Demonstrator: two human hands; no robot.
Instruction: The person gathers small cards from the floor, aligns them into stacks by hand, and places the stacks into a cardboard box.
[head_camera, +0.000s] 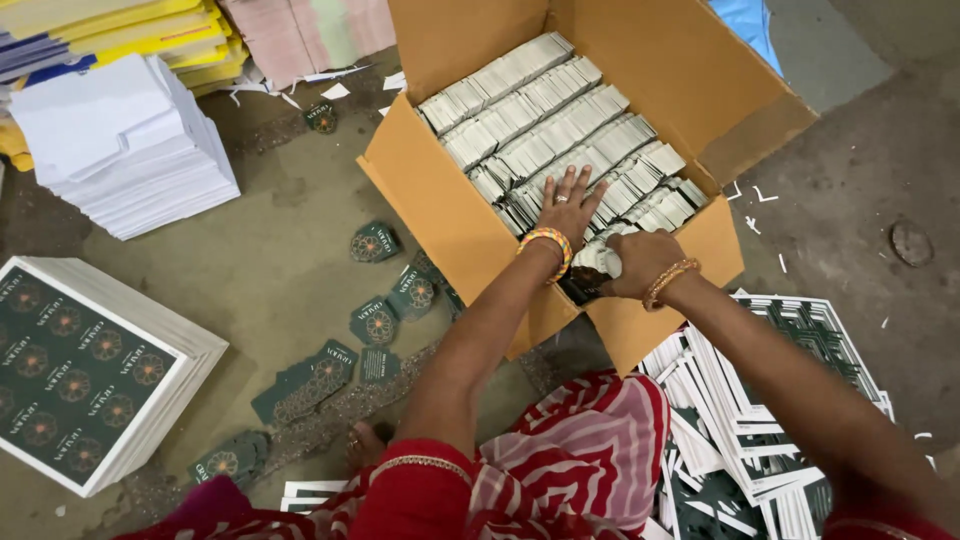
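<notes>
Red striped cloth (590, 450) nearest, over the lap. Loose heap of green and white printed cards (745, 430) just beside it on the floor. Left hand (568, 210) spread flat, fingers wide, pressing on the packed cards (545, 120) inside the cardboard box (430, 210). Right hand (640, 262) closed around a small bundle of cards (598, 262) at the near edge of the box. Farther off to the side, green printed sheets (85, 375) stacked, then a white paper stack (125, 150).
</notes>
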